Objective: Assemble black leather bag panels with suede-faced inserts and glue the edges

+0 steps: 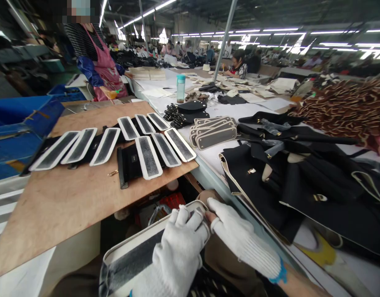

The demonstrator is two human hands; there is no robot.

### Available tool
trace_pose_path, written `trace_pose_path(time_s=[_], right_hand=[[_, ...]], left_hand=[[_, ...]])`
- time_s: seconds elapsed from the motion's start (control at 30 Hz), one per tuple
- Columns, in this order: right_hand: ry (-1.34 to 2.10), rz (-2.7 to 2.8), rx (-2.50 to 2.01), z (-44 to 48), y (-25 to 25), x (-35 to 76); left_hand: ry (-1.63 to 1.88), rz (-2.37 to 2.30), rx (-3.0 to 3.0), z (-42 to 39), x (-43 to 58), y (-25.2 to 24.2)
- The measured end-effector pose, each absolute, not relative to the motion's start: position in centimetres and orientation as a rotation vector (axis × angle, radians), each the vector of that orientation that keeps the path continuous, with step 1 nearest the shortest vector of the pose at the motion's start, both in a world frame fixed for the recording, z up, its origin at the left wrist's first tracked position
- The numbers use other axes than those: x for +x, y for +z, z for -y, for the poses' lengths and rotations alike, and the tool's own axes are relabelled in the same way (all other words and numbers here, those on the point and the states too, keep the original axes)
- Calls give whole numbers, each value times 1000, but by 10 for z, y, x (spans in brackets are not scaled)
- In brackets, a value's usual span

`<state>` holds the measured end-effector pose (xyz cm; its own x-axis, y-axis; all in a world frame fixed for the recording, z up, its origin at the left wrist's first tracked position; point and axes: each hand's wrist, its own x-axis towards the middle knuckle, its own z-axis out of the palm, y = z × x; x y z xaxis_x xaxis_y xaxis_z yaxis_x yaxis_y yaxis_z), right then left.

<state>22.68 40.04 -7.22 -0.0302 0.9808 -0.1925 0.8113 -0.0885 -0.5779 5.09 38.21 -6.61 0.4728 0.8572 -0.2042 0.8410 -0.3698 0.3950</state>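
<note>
A long bag bottom panel (132, 253), dark with a raised cream rim, lies slanting across my lap. My left hand (179, 247), in a white knit glove with bare fingertips, rests over the panel's far half, its fingers bent onto the surface near the far end. At the far corner my right hand (236, 231), gloved the same way, pinches the cream rim between thumb and fingers. The thumb tip is bare, and the fingers' undersides are hidden. Whatever hangs beneath the panel is mostly covered by my hands.
Several white-edged dark panels (149, 159) lie on black pieces on the wooden board (69, 198). Grey panels (216, 134) are stacked right of it. Black bag pieces (279, 177) cover the right table. A bottle (180, 88) stands behind. A person in a pink apron (100, 62) stands back left.
</note>
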Motion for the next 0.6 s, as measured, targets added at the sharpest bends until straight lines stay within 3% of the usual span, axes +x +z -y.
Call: trace_pose_path(time_s=[0.37, 0.6], right_hand=[[454, 2166, -1771, -388, -89, 233], [509, 2250, -1922, -401, -70, 227]], left_hand=[[-49, -1374, 2242, -389, 55, -48], [-108, -1430, 2270, -390, 56, -48]])
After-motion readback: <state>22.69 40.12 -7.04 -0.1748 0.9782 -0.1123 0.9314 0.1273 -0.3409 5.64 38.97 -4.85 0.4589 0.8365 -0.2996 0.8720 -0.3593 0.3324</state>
